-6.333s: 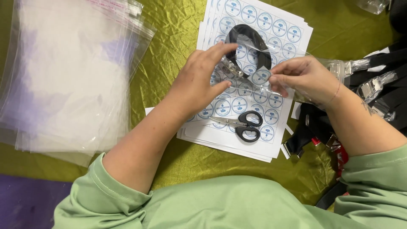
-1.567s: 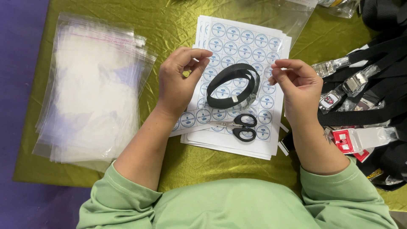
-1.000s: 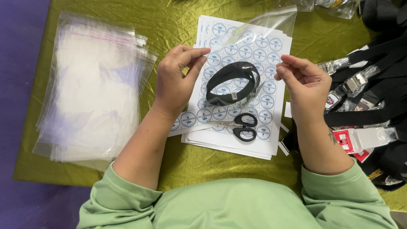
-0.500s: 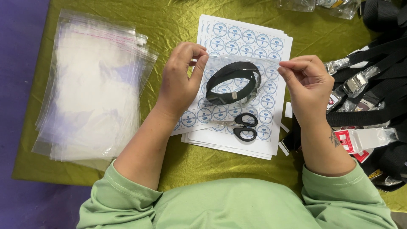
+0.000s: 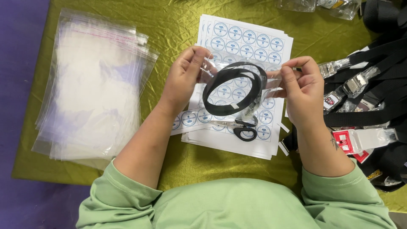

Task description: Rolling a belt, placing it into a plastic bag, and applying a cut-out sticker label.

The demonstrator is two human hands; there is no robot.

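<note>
- A coiled black strap (image 5: 234,89) sits inside a small clear bag (image 5: 243,91), held up just above the sheets on the desk, between the two hands
- The strap looks light and limp, a flat webbing loop that would sag or uncoil if let loose; the bag is thin, slick film, so it probably slides easily between fingers and crumples under a hard squeeze
- The best places to hold it seem to be the bag's side edges, pinched flat, as both hands do here, leaving the coil free in the middle
- The left hand (image 5: 183,78) is closed in a pinch on the bag's left edge, thumb against fingertips
- The right hand (image 5: 300,87) is pinched shut on the bag's right edge, fingers curled over the film
- Under the bag lies a stack of white sticker sheets (image 5: 248,40) printed with round blue labels, and black-handled scissors (image 5: 241,128) rest on them near the lower edge
- To the left a pile of empty clear bags (image 5: 95,89) lies on the green cloth (image 5: 169,25) covering the desk, well apart from the hands
- To the right a heap of black straps with metal clips (image 5: 373,93) lies near the right wrist
</note>
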